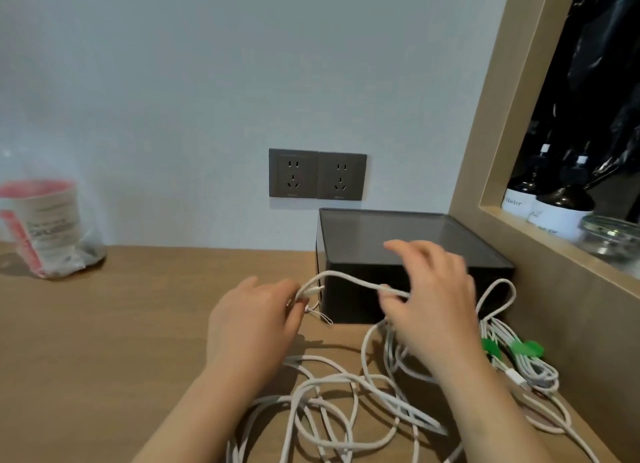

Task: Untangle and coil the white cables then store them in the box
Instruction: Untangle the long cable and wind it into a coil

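1 black box (408, 234) sits at the rear right of the bench (104, 341), against the wall and the wooden side panel (554, 306). Open bench runs left of it to 1 plastic bag (52, 227). Both grips hold 1 raised white cable (349, 279): the left hand (252, 319) pinches its end, the right hand (433, 300) further along. A loose tangle (329, 393) lies by the front edge, beside coils (533, 372) with 2 green ties (526, 347). 2 sockets (317, 175) sit above.
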